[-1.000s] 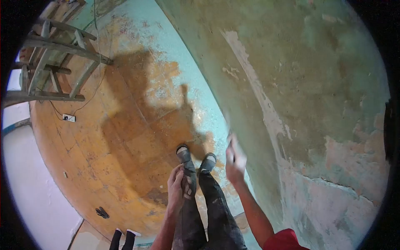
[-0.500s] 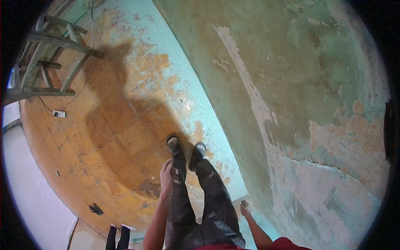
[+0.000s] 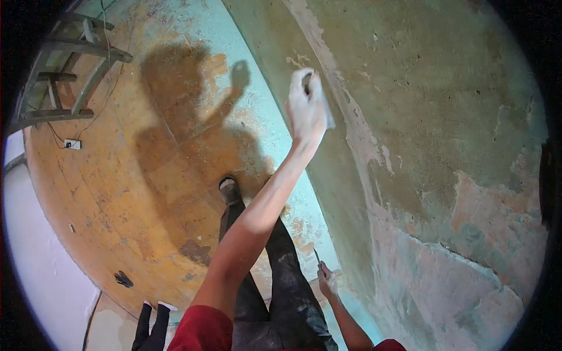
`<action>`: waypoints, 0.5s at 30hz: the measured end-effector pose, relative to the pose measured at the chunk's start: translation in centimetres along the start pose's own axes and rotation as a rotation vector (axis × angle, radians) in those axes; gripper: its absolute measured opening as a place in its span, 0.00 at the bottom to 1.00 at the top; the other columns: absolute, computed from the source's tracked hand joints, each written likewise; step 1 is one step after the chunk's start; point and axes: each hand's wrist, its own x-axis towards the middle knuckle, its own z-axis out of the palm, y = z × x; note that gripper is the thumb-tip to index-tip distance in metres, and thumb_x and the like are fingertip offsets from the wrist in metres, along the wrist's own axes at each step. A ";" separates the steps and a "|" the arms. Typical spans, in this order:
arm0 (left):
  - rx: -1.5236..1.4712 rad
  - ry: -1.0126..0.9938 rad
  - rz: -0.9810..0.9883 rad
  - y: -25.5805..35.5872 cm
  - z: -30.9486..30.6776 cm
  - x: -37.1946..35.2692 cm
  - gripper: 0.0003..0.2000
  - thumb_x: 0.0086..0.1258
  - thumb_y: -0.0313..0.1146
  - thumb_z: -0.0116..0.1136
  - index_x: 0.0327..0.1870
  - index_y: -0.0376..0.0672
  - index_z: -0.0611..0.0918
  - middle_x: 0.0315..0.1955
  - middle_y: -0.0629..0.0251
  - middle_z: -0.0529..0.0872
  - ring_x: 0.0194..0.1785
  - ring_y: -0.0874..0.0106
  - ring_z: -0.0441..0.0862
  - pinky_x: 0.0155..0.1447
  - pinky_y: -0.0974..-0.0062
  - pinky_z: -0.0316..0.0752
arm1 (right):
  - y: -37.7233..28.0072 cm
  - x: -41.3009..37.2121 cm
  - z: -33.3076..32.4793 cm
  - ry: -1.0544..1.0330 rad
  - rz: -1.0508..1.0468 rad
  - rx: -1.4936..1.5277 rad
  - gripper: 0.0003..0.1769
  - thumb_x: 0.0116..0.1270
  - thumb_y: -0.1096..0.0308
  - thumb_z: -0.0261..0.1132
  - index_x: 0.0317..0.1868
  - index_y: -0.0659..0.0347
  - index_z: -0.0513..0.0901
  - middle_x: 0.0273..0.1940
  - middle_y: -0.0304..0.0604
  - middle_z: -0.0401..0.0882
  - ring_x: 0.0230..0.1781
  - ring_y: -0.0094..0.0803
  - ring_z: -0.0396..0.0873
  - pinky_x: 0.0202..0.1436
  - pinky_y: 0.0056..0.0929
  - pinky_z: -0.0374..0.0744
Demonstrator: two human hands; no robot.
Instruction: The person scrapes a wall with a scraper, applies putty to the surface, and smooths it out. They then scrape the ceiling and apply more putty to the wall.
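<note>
My left hand (image 3: 307, 108) is raised in front of the green-brown wall (image 3: 421, 134), its thumb and fingers curled together. A pale, blurred edge (image 3: 330, 120) shows beside the palm; I cannot tell what it is. Low at my right side, my right hand (image 3: 328, 283) is closed around a thin, dark tool (image 3: 317, 255) that points up and away from me. Long pale patches run down the wall, and its paint is broken away lower down.
Pale flakes and dust cover the floor (image 3: 175, 193) along the wall. A wooden ladder-like frame (image 3: 88, 52) stands at upper left, with a cable and a white power strip (image 3: 72, 144) near it. Another person's legs (image 3: 152, 327) show at lower left, close to a dark object (image 3: 123, 279).
My left hand has risen from beside my leg to in front of the wall. My right hand has shifted slightly left and up, and the thin tool now shows. The view has turned a little.
</note>
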 end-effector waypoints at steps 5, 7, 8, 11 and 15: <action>0.053 0.018 -0.101 -0.3 4.7 0.8 0.11 0.81 0.34 0.46 0.55 0.38 0.72 0.37 0.51 0.81 0.42 0.60 0.79 0.54 0.61 0.72 | 3.8 2.0 -0.3 -0.004 -0.017 0.091 0.27 0.74 0.66 0.56 0.70 0.69 0.72 0.58 0.60 0.82 0.60 0.45 0.81 0.62 0.34 0.75; 0.028 0.077 0.061 -0.6 5.4 -2.2 0.11 0.81 0.33 0.44 0.56 0.38 0.70 0.40 0.51 0.79 0.45 0.60 0.78 0.56 0.60 0.70 | 5.1 1.8 -0.6 0.015 -0.060 0.021 0.26 0.73 0.65 0.56 0.68 0.65 0.73 0.53 0.61 0.83 0.53 0.50 0.83 0.54 0.41 0.77; 0.057 0.047 0.039 -0.1 5.6 -4.5 0.11 0.81 0.33 0.44 0.56 0.37 0.69 0.40 0.50 0.79 0.44 0.59 0.78 0.56 0.59 0.70 | 5.4 1.8 -0.7 0.040 -0.110 -0.046 0.24 0.73 0.64 0.55 0.67 0.61 0.75 0.48 0.63 0.84 0.47 0.55 0.85 0.46 0.48 0.79; 0.014 -0.044 -0.139 1.5 5.5 -7.1 0.11 0.80 0.30 0.45 0.56 0.35 0.67 0.42 0.48 0.76 0.47 0.59 0.77 0.58 0.59 0.69 | 6.8 1.4 -0.3 0.079 -0.154 0.003 0.24 0.73 0.64 0.55 0.67 0.62 0.75 0.47 0.62 0.84 0.47 0.56 0.84 0.45 0.50 0.79; 0.002 0.105 -0.088 1.3 5.6 -1.0 0.11 0.79 0.30 0.45 0.56 0.35 0.68 0.45 0.45 0.75 0.51 0.59 0.75 0.61 0.61 0.67 | 4.9 1.2 -1.6 -0.005 -0.037 -0.060 0.26 0.73 0.66 0.56 0.69 0.68 0.72 0.54 0.62 0.82 0.54 0.48 0.83 0.54 0.39 0.78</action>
